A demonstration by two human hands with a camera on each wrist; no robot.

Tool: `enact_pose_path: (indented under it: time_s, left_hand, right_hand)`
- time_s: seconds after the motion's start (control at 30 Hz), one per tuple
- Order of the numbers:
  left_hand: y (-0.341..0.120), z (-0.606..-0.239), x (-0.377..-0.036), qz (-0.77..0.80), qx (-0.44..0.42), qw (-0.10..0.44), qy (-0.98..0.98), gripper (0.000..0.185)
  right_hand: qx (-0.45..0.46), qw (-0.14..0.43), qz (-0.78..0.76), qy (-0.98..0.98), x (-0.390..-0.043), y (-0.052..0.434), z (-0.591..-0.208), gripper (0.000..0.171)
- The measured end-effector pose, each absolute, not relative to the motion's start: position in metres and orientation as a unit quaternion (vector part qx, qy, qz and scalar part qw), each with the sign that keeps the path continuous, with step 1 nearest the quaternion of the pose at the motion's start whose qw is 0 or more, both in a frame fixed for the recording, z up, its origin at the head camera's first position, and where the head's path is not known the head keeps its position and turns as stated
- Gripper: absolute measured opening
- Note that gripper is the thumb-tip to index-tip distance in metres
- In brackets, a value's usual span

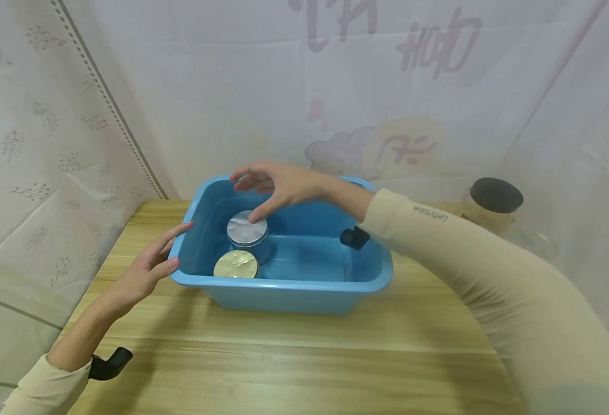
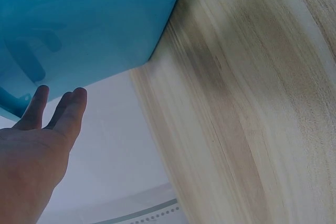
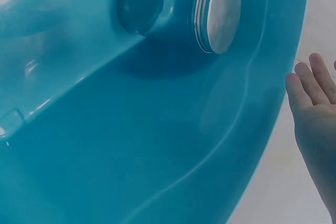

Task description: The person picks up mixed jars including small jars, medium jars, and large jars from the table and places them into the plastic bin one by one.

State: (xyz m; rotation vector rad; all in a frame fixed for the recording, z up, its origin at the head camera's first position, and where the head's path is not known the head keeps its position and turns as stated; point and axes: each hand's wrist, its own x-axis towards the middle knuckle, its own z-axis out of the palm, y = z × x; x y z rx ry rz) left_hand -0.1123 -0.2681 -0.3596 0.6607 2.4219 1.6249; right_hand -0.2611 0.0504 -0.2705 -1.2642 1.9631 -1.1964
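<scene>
A light-blue plastic tub (image 1: 304, 285) stands on the wooden table. In its left part are two round containers, one with a silver lid (image 1: 244, 229) and one with a pale gold lid (image 1: 236, 265). My left hand (image 1: 146, 274) is at the tub's left rim, fingers and thumb spread along it; the left wrist view shows those fingers extended beside the blue wall. Above the tub, my right hand (image 1: 284, 183) hovers with loosely bent fingers, holding nothing. Its thumb overlaps the silver lid in the head view. The right wrist view shows the silver-lidded clear jar (image 3: 223, 14) inside the tub.
To the right, behind my right forearm, stands a clear jar with a black lid (image 1: 496, 195), with another transparent container (image 1: 532, 241) beside it. Printed cloth (image 1: 263, 104) hangs behind and at both sides of the table (image 1: 284, 369).
</scene>
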Motion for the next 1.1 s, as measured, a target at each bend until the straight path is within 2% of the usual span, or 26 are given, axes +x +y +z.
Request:
enact_pose_path:
  time_s: [0.3, 1.1]
  left_hand:
    - [-0.268, -0.357, -0.113, 0.537, 0.213, 0.075, 0.813, 0.062]
    - [-0.265, -0.359, -0.112, 0.534, 0.208, 0.073, 0.816, 0.062]
  right_hand:
    - [-0.455, 0.249, -0.435, 0.736, -0.263, 0.063, -0.256, 0.079]
    - [-0.438, 0.183, -0.41, 0.779, -0.27, 0.122, -0.23, 0.079]
